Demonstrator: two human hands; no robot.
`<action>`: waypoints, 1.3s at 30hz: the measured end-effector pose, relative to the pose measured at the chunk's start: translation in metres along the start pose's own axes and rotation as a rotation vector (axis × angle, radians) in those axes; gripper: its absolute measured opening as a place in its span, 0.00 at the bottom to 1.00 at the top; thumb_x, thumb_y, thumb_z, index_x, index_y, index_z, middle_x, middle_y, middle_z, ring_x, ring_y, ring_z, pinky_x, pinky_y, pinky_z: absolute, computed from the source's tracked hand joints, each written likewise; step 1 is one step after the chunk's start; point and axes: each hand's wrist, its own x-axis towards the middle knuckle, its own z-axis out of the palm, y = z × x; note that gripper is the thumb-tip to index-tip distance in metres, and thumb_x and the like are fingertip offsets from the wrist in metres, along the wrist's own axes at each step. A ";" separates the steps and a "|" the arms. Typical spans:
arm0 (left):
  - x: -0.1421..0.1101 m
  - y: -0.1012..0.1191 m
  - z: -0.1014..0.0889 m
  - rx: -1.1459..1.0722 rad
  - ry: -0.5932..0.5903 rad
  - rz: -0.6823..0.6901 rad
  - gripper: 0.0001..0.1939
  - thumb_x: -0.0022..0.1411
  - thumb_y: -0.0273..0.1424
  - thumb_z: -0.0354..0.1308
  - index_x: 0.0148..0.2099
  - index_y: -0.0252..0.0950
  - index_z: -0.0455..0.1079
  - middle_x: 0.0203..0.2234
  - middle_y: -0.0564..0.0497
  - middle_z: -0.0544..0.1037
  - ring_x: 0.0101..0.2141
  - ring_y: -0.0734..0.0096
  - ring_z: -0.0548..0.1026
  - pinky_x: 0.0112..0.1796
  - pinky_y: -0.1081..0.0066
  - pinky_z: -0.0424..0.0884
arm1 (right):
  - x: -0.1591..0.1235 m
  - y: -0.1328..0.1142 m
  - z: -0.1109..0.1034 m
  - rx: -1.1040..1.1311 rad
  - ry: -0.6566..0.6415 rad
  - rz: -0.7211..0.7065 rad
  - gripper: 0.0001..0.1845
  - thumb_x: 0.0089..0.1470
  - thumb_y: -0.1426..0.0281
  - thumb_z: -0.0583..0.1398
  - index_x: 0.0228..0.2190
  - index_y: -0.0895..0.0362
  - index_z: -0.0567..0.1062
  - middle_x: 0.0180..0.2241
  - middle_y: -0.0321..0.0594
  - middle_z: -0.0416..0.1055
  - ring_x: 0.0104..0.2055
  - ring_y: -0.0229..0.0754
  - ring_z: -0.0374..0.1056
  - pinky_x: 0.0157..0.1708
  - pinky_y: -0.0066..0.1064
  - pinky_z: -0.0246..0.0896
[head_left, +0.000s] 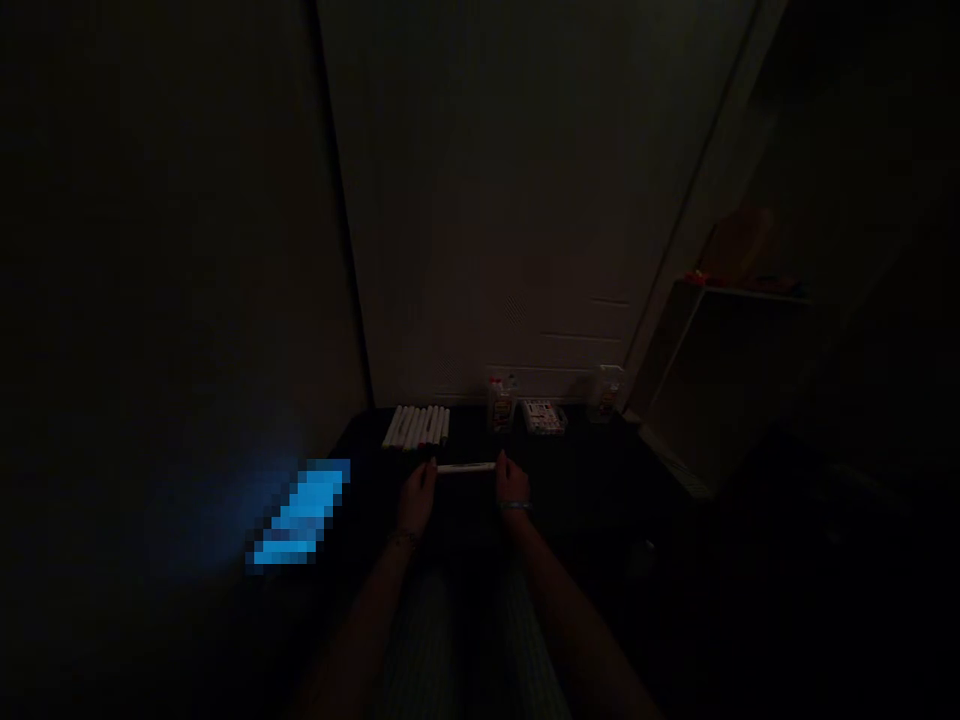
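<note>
A white marker (466, 467) lies level between my two hands, above the near part of the dark table. My left hand (417, 492) is closed on its left end, the thumb pointing up. At the other end, my right hand (513, 482) grips it the same way, with a band around the wrist. Just beyond my left hand lies a row of several white markers (417, 427), side by side, with coloured tips toward me. The room is very dark, so print on the held marker cannot be read.
Along the back of the dark table (592, 480) stand a small bottle-like container (500, 405), a patterned box (544, 417) and a clear container (606, 395). A pale wall rises behind them. A blurred bright blue screen (304, 515) glows at left; a cabinet (720, 370) stands at right.
</note>
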 end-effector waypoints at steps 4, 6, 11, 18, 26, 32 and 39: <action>0.000 -0.001 0.000 0.077 0.012 0.047 0.20 0.56 0.45 0.43 0.29 0.35 0.65 0.21 0.55 0.68 0.24 0.75 0.64 0.27 0.76 0.59 | 0.000 0.001 0.001 -0.011 0.007 -0.005 0.28 0.56 0.55 0.40 0.27 0.55 0.73 0.26 0.41 0.72 0.28 0.39 0.66 0.26 0.25 0.53; 0.000 -0.002 0.000 0.095 0.020 0.052 0.19 0.56 0.45 0.42 0.28 0.36 0.65 0.20 0.55 0.68 0.24 0.75 0.64 0.27 0.75 0.59 | 0.000 0.000 0.001 -0.023 0.005 -0.018 0.28 0.56 0.55 0.40 0.26 0.55 0.73 0.26 0.41 0.71 0.27 0.39 0.65 0.26 0.25 0.53; 0.002 -0.003 0.002 0.084 0.021 0.050 0.18 0.56 0.45 0.42 0.30 0.36 0.65 0.23 0.54 0.70 0.25 0.74 0.66 0.29 0.75 0.60 | -0.001 0.000 0.000 -0.056 0.008 -0.031 0.29 0.56 0.55 0.39 0.25 0.55 0.73 0.26 0.42 0.72 0.27 0.39 0.66 0.25 0.26 0.52; 0.001 0.002 -0.001 0.039 0.032 0.001 0.18 0.55 0.45 0.43 0.25 0.37 0.63 0.17 0.55 0.66 0.22 0.74 0.62 0.26 0.74 0.58 | -0.001 -0.001 0.000 -0.062 -0.013 -0.008 0.29 0.55 0.55 0.40 0.24 0.56 0.73 0.25 0.42 0.72 0.27 0.39 0.66 0.24 0.26 0.52; -0.001 0.005 -0.002 0.058 0.008 0.018 0.19 0.56 0.45 0.42 0.25 0.37 0.62 0.17 0.55 0.65 0.22 0.74 0.63 0.26 0.75 0.57 | 0.000 -0.001 0.000 -0.048 -0.010 -0.022 0.29 0.56 0.55 0.39 0.24 0.56 0.73 0.26 0.41 0.72 0.26 0.39 0.65 0.24 0.26 0.51; 0.000 0.004 -0.001 0.076 0.012 0.031 0.18 0.56 0.45 0.42 0.25 0.37 0.61 0.16 0.56 0.64 0.22 0.75 0.63 0.25 0.75 0.57 | -0.002 -0.001 -0.001 -0.055 -0.004 -0.035 0.27 0.56 0.56 0.40 0.27 0.55 0.73 0.27 0.41 0.72 0.28 0.39 0.66 0.25 0.26 0.52; 0.000 0.003 -0.001 0.101 0.006 0.055 0.17 0.57 0.43 0.42 0.25 0.37 0.62 0.17 0.56 0.65 0.22 0.76 0.63 0.26 0.76 0.58 | 0.000 0.003 0.004 -0.025 0.010 -0.033 0.28 0.56 0.55 0.39 0.26 0.55 0.72 0.26 0.40 0.71 0.26 0.39 0.65 0.24 0.25 0.52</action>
